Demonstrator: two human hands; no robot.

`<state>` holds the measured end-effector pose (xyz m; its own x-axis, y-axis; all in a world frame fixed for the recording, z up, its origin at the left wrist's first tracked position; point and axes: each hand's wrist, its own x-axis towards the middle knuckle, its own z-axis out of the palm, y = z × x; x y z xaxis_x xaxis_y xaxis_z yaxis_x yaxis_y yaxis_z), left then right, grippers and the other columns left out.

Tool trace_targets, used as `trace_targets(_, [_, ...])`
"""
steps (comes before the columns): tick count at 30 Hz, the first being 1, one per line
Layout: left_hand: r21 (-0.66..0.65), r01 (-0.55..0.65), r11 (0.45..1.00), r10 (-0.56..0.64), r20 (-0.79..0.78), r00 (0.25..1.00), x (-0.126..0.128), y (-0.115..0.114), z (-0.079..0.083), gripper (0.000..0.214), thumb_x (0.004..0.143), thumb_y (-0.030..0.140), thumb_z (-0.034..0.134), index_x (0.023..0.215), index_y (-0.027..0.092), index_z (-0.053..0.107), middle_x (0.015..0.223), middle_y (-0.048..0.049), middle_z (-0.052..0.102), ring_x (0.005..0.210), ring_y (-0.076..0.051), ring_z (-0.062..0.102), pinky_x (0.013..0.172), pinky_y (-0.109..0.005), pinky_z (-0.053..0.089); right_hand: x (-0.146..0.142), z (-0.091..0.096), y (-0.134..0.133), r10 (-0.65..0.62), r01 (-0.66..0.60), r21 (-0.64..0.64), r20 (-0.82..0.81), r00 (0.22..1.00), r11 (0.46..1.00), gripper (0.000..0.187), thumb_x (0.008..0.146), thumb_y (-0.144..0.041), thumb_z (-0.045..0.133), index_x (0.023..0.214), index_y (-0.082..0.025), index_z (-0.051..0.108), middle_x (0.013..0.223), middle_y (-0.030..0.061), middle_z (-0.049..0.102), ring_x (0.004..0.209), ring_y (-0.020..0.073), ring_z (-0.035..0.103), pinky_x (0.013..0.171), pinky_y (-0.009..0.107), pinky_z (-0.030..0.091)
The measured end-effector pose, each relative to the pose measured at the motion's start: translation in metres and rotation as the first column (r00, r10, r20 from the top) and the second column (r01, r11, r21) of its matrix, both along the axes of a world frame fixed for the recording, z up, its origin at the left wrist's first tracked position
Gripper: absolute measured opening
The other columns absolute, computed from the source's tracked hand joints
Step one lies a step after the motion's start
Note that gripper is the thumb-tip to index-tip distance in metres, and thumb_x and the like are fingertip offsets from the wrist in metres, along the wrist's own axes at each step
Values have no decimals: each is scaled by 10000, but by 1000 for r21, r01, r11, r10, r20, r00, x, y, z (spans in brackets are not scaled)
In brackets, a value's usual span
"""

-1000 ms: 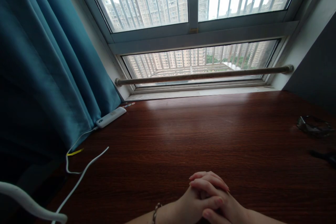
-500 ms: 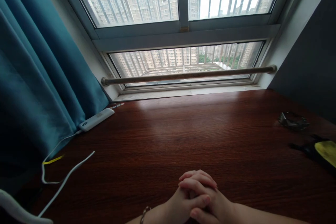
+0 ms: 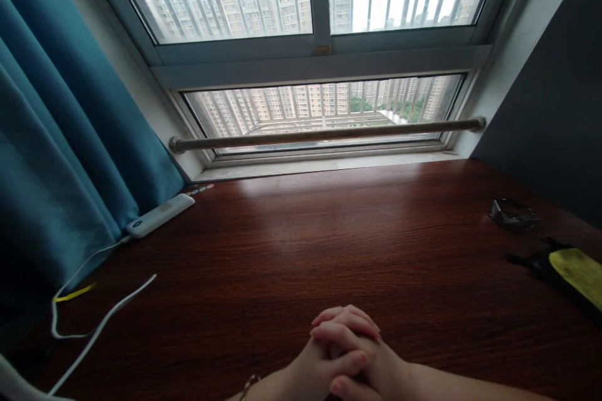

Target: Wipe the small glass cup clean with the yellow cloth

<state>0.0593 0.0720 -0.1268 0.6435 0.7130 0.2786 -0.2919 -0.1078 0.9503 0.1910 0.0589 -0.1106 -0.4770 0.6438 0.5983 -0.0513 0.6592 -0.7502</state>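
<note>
My left hand [image 3: 316,360] and my right hand [image 3: 379,362] are clasped together, fingers interlaced, at the near middle of the brown wooden table [image 3: 282,250]. Both are closed, and no object shows between them. The palms are hidden. A bracelet [image 3: 249,383] circles my left wrist. Nothing else on the table touches either hand.
At left, a long white device [image 3: 160,215] with a white cable [image 3: 101,326] lies by the blue curtain [image 3: 89,113], near a yellow strip [image 3: 75,292]. A clear, glassy object [image 3: 513,214] and a black-and-yellow item [image 3: 576,272] lie at right. A metal bar [image 3: 329,135] crosses the window.
The view has shifted slightly, so most things appear a little further left. My hands stay clasped in the same pose.
</note>
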Motion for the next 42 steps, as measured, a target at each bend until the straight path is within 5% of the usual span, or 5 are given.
trace_targets(13, [-11,-30,999,29,-92,995,-3,-4,14,328,802,440,600,1000,183,645,1000,-87,570,996,-240,509,904,-416,400,-1,4,-2,-3,3,-13,35,999,1000,454,905,-435,485,1290,-197,447,1108,133,508,1050,251,474,874,390,454])
trace_targets(42, [-11,-44,999,42,-110,993,-3,-3,14,322,787,445,609,993,200,648,991,-70,570,988,-241,502,912,-396,388,1,4,-2,12,-9,-43,64,998,999,447,904,-428,489,1289,-208,439,1121,126,505,1069,256,457,886,395,447])
